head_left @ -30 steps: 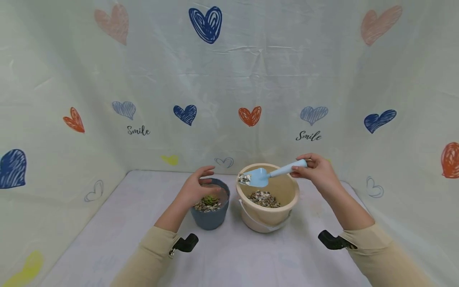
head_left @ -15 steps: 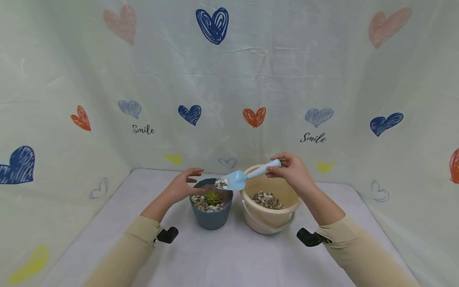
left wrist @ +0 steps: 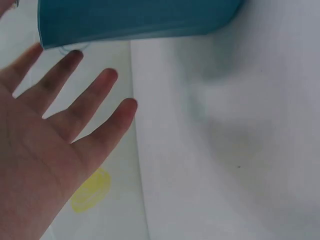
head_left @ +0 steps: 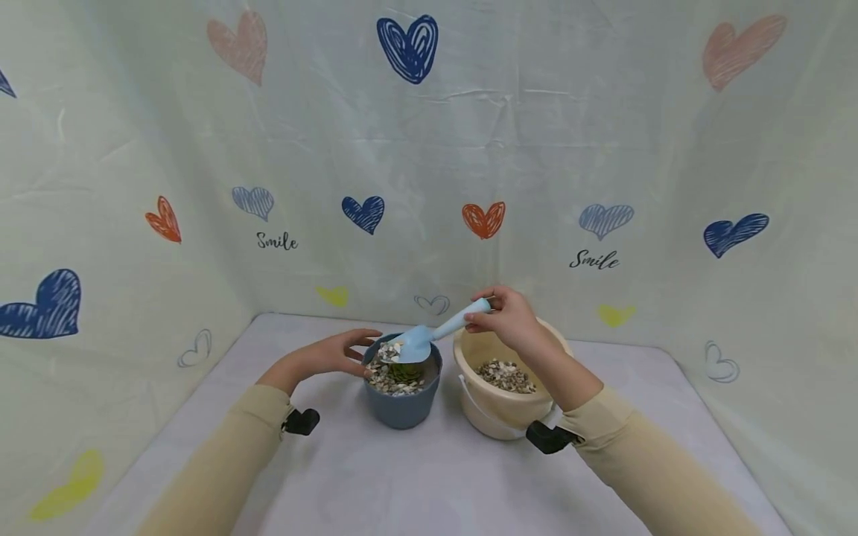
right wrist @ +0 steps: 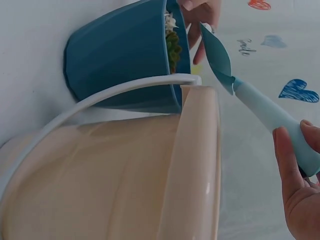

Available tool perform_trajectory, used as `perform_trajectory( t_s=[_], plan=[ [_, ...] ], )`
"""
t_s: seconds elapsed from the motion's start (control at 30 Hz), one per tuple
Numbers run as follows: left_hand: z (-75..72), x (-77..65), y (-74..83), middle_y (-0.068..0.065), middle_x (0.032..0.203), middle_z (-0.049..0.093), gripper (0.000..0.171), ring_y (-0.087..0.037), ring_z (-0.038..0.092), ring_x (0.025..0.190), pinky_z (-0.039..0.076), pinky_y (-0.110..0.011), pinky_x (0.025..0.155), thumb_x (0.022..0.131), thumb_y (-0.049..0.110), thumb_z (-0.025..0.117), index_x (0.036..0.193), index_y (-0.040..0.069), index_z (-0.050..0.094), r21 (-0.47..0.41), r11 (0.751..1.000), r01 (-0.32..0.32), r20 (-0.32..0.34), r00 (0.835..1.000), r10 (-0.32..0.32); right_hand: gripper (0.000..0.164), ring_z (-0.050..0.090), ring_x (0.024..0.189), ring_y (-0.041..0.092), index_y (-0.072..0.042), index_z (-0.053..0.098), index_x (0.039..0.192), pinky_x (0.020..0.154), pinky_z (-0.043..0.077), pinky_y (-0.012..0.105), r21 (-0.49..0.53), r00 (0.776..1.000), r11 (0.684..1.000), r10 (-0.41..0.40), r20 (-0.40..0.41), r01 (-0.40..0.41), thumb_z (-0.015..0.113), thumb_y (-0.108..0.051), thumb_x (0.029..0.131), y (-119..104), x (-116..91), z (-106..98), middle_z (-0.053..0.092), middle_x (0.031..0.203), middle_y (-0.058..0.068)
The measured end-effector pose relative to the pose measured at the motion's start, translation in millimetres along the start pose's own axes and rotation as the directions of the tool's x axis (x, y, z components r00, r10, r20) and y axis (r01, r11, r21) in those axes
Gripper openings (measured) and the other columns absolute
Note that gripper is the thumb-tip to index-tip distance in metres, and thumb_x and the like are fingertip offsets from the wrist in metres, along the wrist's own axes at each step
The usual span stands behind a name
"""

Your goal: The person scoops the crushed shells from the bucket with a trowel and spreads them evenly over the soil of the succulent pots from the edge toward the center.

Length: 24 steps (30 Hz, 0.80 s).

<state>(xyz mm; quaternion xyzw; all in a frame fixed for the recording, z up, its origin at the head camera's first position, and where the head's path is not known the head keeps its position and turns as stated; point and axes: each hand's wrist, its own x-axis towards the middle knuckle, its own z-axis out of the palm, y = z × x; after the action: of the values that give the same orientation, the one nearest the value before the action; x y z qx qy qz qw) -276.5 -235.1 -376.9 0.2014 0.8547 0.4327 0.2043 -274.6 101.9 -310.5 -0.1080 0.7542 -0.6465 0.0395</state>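
Note:
My right hand point(head_left: 515, 321) pinches the handle of a light blue trowel point(head_left: 453, 323) between thumb and fingers. The trowel's scoop, carrying pale pebbles point(head_left: 389, 352) at its tip, hangs over a blue-grey flowerpot point(head_left: 401, 411). Inside the pot a green succulent point(head_left: 406, 378), partly covered by the scoop in the head view, stands amid pebbles. My left hand point(head_left: 327, 356) is at the pot's left rim, thumb in front and fingers behind. In the left wrist view that hand point(left wrist: 55, 140) has its fingers spread and extended beside the pot wall point(left wrist: 125, 20).
Right of the pot stands a cream bucket point(head_left: 484, 411) with a white handle and pebbles point(head_left: 507, 377) at its bottom; my right forearm crosses its rim. Behind the white-covered table point(head_left: 409, 484) hangs a curtain point(head_left: 429, 149) printed with hearts.
My right hand has carried the loaded trowel left from above the bucket to above the pot. My left hand has shifted from over the pot to its left rim, uncovering the pebbles.

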Motion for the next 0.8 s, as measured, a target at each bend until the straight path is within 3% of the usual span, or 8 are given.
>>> perform_trajectory(
  t_s=[0.23,0.43,0.8],
  plan=[
    [-4.7,6.2,-5.7,-0.020,0.157,0.020,0.098,-0.048,0.033,0.133,0.038,-0.059,0.101,0.081,0.018,0.081,0.157,0.015,0.020,-0.014,1.000,-0.027,0.141,0.990,0.029,0.033,0.071,0.075,0.022,0.008,0.056,0.118,0.078,0.057,0.041,-0.038,1.000,0.999,0.001,-0.010,-0.001,0.068,0.006,0.087,3,7,9,0.064,0.104,0.025],
    [-3.9,17.5,-8.8,-0.014,0.161,0.012,0.105,-0.052,0.020,0.138,0.025,-0.064,0.107,0.077,0.013,0.083,0.158,0.018,0.017,-0.050,0.996,-0.072,0.219,0.972,0.082,0.032,0.070,0.077,0.022,0.009,0.057,0.117,0.079,0.057,0.043,-0.052,1.000,0.999,-0.011,-0.003,0.011,0.068,0.007,0.087,2,8,14,0.064,0.105,0.026],
    [2.2,22.6,-18.6,-0.009,0.161,0.014,0.105,-0.042,0.009,0.144,0.016,-0.064,0.110,0.076,0.015,0.084,0.158,0.021,0.018,-0.144,0.983,-0.110,0.217,0.966,0.140,0.031,0.070,0.079,0.025,0.006,0.059,0.117,0.080,0.056,0.047,-0.130,0.999,0.991,-0.035,0.020,0.037,0.070,0.003,0.087,-4,9,20,0.065,0.104,0.024]
  ],
)
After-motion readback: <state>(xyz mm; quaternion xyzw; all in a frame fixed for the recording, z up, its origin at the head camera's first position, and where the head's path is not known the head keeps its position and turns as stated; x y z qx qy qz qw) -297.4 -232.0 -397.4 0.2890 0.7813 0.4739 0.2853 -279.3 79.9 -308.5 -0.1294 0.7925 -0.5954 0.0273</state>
